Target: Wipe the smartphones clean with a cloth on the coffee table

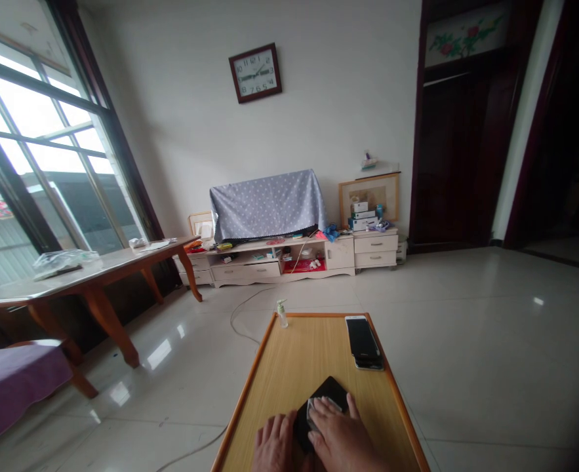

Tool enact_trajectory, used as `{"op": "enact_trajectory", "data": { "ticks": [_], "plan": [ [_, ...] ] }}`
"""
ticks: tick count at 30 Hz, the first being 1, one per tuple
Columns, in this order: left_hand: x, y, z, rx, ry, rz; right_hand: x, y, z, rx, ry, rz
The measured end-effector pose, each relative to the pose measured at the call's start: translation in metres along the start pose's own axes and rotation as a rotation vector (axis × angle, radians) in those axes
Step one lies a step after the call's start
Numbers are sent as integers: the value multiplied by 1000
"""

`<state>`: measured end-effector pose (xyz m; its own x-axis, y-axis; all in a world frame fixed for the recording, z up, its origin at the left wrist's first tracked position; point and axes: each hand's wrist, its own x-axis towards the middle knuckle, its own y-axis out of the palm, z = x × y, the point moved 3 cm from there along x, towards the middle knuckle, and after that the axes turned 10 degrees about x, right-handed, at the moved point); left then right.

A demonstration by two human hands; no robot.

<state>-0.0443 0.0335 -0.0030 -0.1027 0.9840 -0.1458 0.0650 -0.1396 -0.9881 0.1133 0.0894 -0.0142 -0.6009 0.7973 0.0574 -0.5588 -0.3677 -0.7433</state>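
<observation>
A flat black device (338, 388), a phone or small tablet by its shape, lies slanted on the near part of the wooden table (299, 351). My right hand (336, 429) presses a small greyish cloth (311, 414) onto its dark face, with the fingers laid over the cloth and the thumb out to the side. At the device's left edge, my left hand (275, 442) holds it with fingers side by side; its thumb is mostly hidden. Farther along the right edge rests a phone (362, 336), stacked on another dark phone.
A small clear pump bottle (282, 316) stands at the table's far left corner. Beyond is a low white cabinet (341, 257) with a cloth-covered object (269, 206). On the left are a long table (117, 262) and a purple-covered seat (18, 393). A cable (233, 321) runs across the floor.
</observation>
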Motion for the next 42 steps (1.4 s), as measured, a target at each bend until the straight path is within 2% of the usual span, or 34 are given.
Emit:
{"op": "enact_trajectory", "data": {
  "ticks": [8,15,22,30,38,42],
  "plan": [
    [4,3,0,18,-43,49,-5,-13,8,-29,-26,8],
    [2,-3,-3,18,-24,62,-2,-5,-3,19,32,2],
    [3,-1,-3,30,-41,72,-8,-21,10,-11,-6,-28],
    [0,-2,-4,37,-26,31,-4,-8,-4,3,47,-14],
    [1,-2,-3,31,-35,46,-8,-19,8,-36,8,-50],
    [0,-4,-5,27,-34,49,-8,-12,1,-23,33,-35]
  ]
}}
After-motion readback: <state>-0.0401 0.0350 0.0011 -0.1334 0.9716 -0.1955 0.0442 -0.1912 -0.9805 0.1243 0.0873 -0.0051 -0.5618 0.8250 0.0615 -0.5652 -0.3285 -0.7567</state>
